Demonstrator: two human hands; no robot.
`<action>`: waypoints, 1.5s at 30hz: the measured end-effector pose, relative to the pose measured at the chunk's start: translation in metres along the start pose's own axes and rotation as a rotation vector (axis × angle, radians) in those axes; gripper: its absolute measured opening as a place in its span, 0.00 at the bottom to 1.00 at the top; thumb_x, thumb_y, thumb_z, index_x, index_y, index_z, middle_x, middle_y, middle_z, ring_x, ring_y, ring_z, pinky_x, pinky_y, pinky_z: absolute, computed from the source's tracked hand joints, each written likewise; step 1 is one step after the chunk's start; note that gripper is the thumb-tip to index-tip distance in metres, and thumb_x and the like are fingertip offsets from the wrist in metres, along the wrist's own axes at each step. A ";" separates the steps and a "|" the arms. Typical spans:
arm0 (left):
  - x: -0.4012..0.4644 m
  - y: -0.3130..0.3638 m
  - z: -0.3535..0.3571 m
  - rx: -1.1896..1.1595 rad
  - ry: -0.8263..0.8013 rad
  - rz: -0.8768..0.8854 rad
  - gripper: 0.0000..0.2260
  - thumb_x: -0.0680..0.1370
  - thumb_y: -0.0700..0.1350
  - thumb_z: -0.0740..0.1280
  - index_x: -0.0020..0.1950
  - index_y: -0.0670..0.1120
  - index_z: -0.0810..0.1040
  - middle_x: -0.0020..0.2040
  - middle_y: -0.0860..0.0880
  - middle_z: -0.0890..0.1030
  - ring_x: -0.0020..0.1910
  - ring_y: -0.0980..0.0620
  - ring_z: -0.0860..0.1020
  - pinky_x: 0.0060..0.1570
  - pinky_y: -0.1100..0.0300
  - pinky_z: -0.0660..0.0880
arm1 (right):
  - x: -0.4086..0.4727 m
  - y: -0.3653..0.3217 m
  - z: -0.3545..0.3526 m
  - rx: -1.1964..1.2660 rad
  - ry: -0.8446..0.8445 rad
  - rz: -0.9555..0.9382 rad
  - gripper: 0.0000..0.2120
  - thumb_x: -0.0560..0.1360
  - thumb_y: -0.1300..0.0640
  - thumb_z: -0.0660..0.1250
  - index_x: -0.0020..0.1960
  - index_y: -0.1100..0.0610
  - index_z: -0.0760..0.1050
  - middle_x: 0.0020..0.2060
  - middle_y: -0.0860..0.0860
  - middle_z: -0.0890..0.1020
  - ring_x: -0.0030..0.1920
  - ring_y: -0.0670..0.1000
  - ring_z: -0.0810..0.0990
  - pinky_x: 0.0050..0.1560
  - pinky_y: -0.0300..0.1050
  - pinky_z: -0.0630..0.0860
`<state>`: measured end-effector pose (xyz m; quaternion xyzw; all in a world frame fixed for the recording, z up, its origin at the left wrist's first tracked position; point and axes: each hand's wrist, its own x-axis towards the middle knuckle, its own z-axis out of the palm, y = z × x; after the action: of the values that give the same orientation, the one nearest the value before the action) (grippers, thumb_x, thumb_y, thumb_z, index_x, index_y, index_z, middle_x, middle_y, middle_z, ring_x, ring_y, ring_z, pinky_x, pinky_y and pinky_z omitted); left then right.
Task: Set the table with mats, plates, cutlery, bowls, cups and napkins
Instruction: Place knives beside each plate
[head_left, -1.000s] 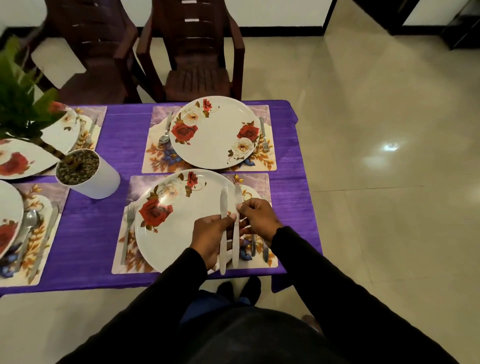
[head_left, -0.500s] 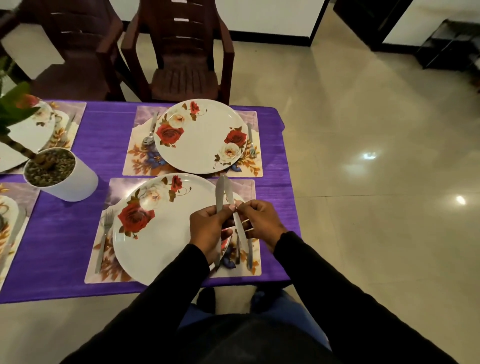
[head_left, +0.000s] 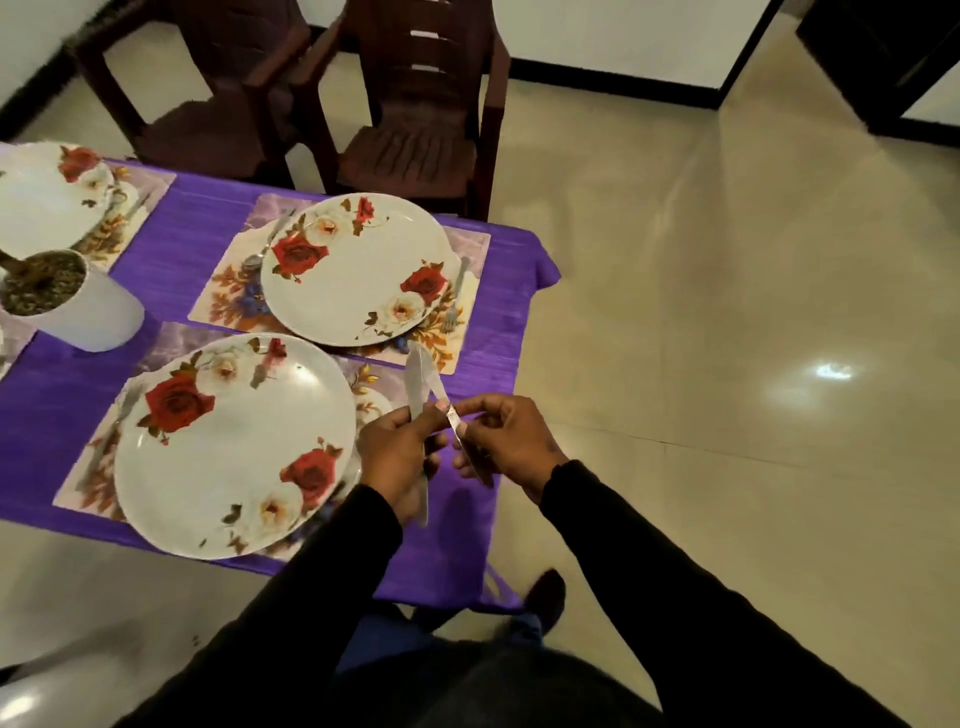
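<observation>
My left hand (head_left: 400, 457) grips one table knife (head_left: 415, 387) and my right hand (head_left: 511, 441) pinches a second knife (head_left: 453, 415); their blades cross above the near mat's right edge. A white plate with red roses (head_left: 228, 447) lies on the near floral mat (head_left: 171, 343), with a fork (head_left: 111, 426) to its left. Beyond it a second rose plate (head_left: 353, 270) sits on another mat (head_left: 472, 249), a spoon (head_left: 265, 247) on its left and a fork (head_left: 457, 291) on its right. Both lie on the purple tablecloth (head_left: 197, 223).
A white plant pot (head_left: 78, 306) stands at the left. A third plate (head_left: 36, 197) lies at the far left on its mat. Two dark chairs (head_left: 421, 104) stand behind the table. Shiny tiled floor (head_left: 727, 312) spreads to the right.
The view has swung right and the table has shifted left in frame. The two knives, parallel a second ago, have come together and now cross at the blades, further right of the near plate.
</observation>
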<state>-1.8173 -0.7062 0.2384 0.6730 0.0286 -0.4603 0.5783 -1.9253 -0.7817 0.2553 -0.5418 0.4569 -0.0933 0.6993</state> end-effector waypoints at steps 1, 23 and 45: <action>-0.004 -0.005 0.015 -0.012 0.006 -0.001 0.05 0.77 0.42 0.74 0.49 0.40 0.83 0.40 0.43 0.82 0.29 0.56 0.74 0.23 0.66 0.65 | -0.002 0.001 -0.017 -0.008 -0.013 0.000 0.09 0.79 0.69 0.62 0.57 0.64 0.78 0.35 0.63 0.81 0.30 0.56 0.81 0.34 0.49 0.82; -0.004 -0.011 0.186 -0.085 0.090 0.038 0.09 0.77 0.45 0.74 0.50 0.40 0.83 0.38 0.47 0.83 0.31 0.56 0.77 0.26 0.65 0.69 | 0.025 -0.027 -0.201 -0.103 -0.104 -0.048 0.06 0.78 0.67 0.65 0.54 0.65 0.78 0.37 0.59 0.83 0.31 0.54 0.81 0.28 0.41 0.76; 0.193 0.153 0.381 -0.178 0.159 0.104 0.08 0.77 0.45 0.74 0.49 0.40 0.83 0.39 0.45 0.85 0.31 0.55 0.76 0.26 0.64 0.70 | 0.272 -0.208 -0.351 -0.276 -0.121 -0.158 0.11 0.77 0.70 0.63 0.49 0.59 0.82 0.36 0.58 0.83 0.26 0.45 0.74 0.25 0.33 0.67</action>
<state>-1.8423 -1.1587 0.2632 0.6541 0.0801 -0.3704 0.6546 -1.9557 -1.2706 0.2855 -0.6716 0.3785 -0.0514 0.6349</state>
